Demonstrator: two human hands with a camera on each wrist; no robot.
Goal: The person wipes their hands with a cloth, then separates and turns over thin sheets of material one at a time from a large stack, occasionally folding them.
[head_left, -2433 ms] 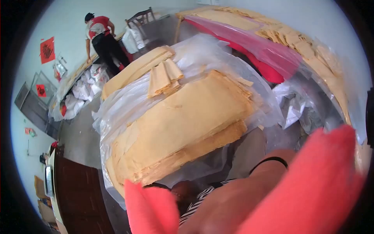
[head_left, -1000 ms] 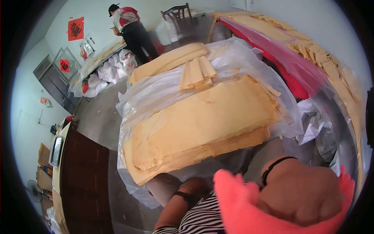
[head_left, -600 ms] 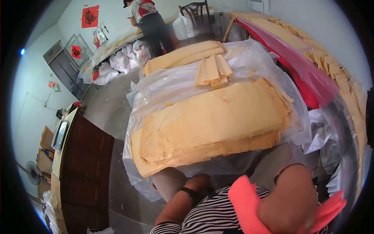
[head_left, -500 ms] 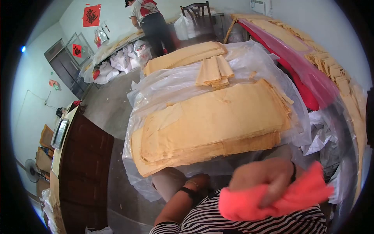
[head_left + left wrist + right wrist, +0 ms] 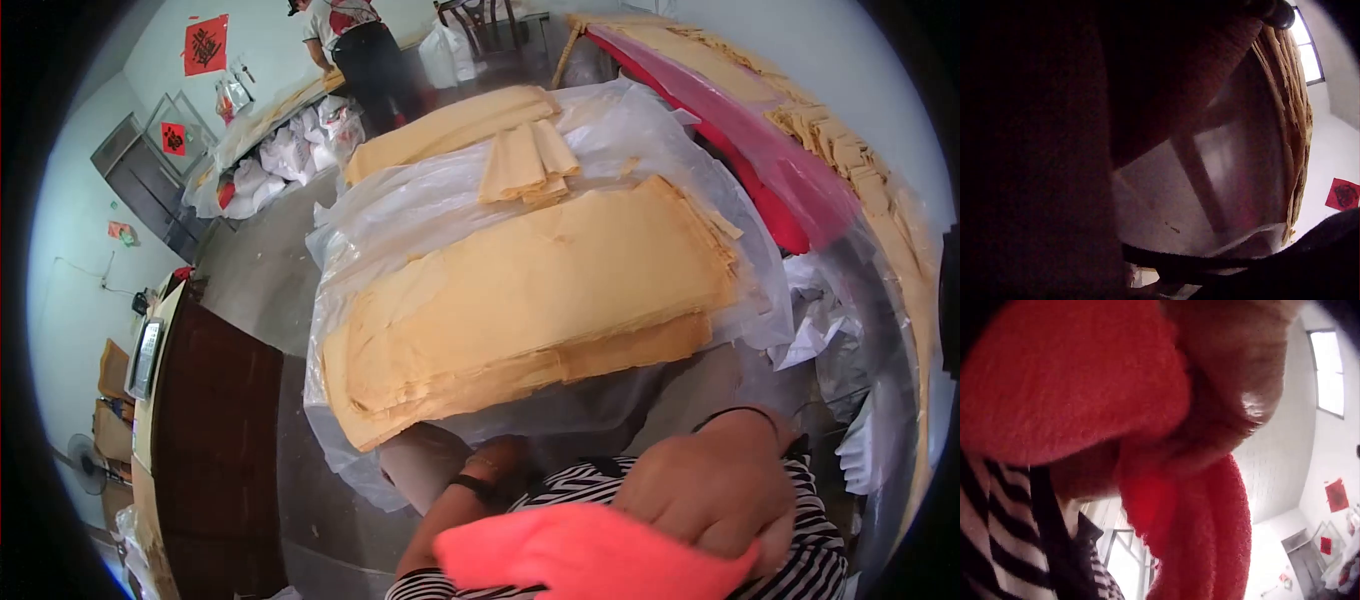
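My right hand (image 5: 710,490) grips a coral-pink towel (image 5: 590,555) in front of the striped shirt (image 5: 560,490). The towel hangs in a loose fold to the left of the fingers. In the right wrist view, the red-looking cloth (image 5: 1072,381) passes through the curled hand (image 5: 1235,369). My left hand (image 5: 500,455) rests low at the lap, by the thigh (image 5: 425,465), and holds nothing that shows; its fingers are mostly hidden in shadow. Just ahead lies a wide stack of thin yellow sheets (image 5: 530,290) with ragged edges.
Clear plastic (image 5: 340,250) covers the table under the stack. Folded strips (image 5: 527,165) and another pile (image 5: 450,130) lie behind it. A dark wooden cabinet (image 5: 215,440) stands left. More sheets (image 5: 820,140) line a bench at right. Another person (image 5: 365,60) stands at the back.
The towel, earlier raised close to the camera, has come down in front of the shirt and shifted left with my right hand. The left hand stays at the lap.
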